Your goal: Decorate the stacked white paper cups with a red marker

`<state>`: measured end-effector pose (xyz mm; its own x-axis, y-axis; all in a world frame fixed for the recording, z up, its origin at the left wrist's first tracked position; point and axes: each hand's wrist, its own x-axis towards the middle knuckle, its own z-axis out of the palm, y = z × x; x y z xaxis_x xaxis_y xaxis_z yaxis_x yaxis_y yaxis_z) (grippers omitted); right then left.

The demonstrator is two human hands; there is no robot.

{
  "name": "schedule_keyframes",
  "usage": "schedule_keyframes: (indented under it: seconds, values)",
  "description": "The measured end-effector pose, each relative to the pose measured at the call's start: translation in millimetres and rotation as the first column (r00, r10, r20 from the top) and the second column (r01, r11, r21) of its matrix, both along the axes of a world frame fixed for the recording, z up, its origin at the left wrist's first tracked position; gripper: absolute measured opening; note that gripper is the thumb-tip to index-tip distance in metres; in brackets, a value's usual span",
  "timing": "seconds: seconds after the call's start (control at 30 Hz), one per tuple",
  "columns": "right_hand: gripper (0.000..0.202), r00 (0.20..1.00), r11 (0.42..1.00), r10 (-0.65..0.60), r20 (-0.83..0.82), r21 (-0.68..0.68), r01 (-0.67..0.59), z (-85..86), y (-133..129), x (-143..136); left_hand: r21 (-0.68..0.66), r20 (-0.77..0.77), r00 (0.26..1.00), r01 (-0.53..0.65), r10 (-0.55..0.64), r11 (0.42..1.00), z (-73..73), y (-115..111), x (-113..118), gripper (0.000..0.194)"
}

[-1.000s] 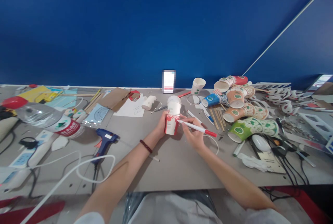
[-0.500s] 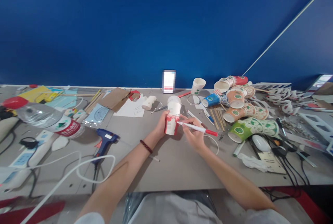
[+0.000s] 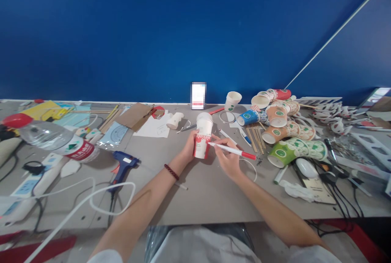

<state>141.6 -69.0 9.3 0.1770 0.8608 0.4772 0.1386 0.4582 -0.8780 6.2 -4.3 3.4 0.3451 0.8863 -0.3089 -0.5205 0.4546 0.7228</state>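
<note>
A red and white paper cup [image 3: 201,149] stands in the middle of the table, with white cups [image 3: 204,123] stacked at its upper end. My left hand [image 3: 188,147] wraps round the left side of the patterned cup. Between the fingers of my right hand [image 3: 227,160] is a white marker with a red end [image 3: 233,150]; its tip touches or nearly touches the cup's right side. Some fingers of my right hand are hidden behind the marker and cup.
A blue glue gun [image 3: 124,167], a red-capped bottle [image 3: 58,140] and a power strip [image 3: 33,185] lie left. To the right are piled coloured cups [image 3: 281,153], wooden sticks [image 3: 255,140] and a white mouse [image 3: 306,168]. A phone [image 3: 198,96] leans against the blue wall.
</note>
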Motion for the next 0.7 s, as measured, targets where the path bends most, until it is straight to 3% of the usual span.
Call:
schedule_keyframes:
  seconds: [0.7]
  values:
    - [0.002,0.989,0.999,-0.033,0.141,0.02,0.031,1.2,-0.9,0.0,0.053,0.012,1.0,0.014,-0.015,0.998,-0.9,-4.1,1.6,0.039]
